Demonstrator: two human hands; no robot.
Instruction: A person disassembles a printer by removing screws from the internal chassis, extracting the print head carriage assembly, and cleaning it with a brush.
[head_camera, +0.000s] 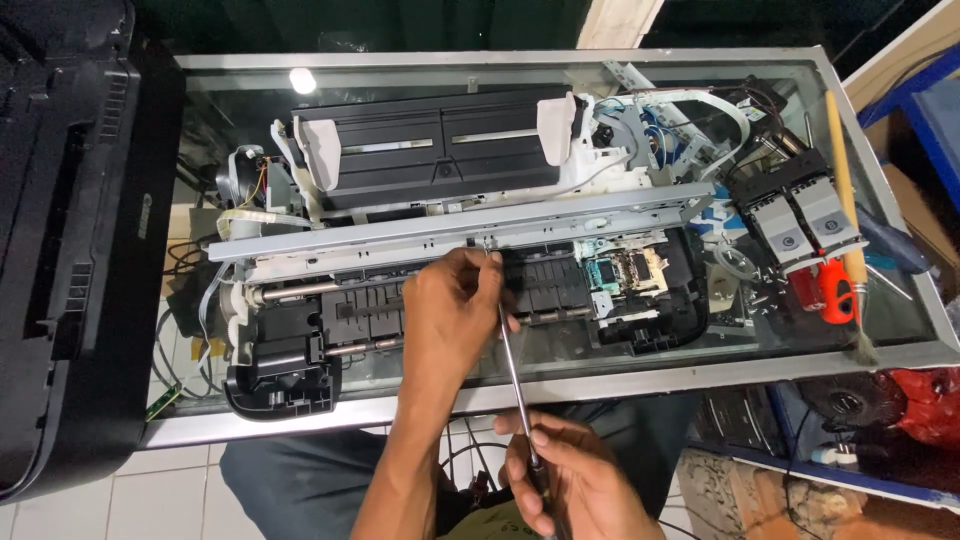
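Note:
A stripped-down printer chassis (460, 190) lies on a glass-topped table (560, 385), with a long grey metal rail (440, 230) across its middle. My right hand (575, 480) grips the handle of a long screwdriver (512, 350) near the table's front edge. The shaft runs up to the rail, its tip at a screw point. My left hand (450, 310) rests over the black roller section and pinches the shaft close to the tip. The print carriage (625, 270) sits to the right of my left hand.
A black printer cover (70, 230) stands at the left. At the right lie two grey ink cartridges (800, 215), a wooden-handled brush (848, 200), a small red tool (835, 290) and a blue-handled tool (895, 245). White cables and a ribbon cable trail at the chassis ends.

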